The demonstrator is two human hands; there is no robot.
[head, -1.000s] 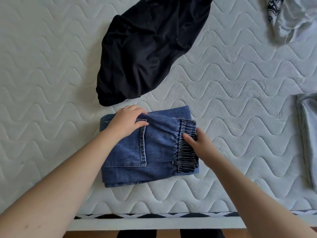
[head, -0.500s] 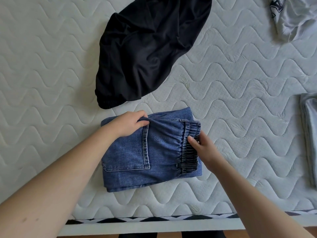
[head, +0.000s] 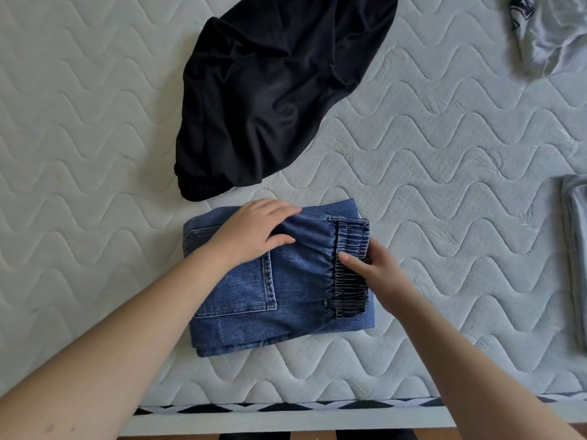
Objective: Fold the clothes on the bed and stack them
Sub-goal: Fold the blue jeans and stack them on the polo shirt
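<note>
The folded blue denim jeans (head: 279, 281) lie in the lower middle. They look thick and heavy. The left hand (head: 254, 233) pinches a fold; the right hand (head: 378, 274) grips the stretchy waistband (head: 349, 268), a good holding spot.

jeans (head: 254, 300) mid-blue denim, darker elastic waistband | black garment (head: 270, 90) top centre, plain | mattress (head: 444, 185) pale grey-white, wavy quilted stitching | grey-white garment (head: 552, 33) upper right, dark print | mattress edge black-and-white zigzag trim
</note>
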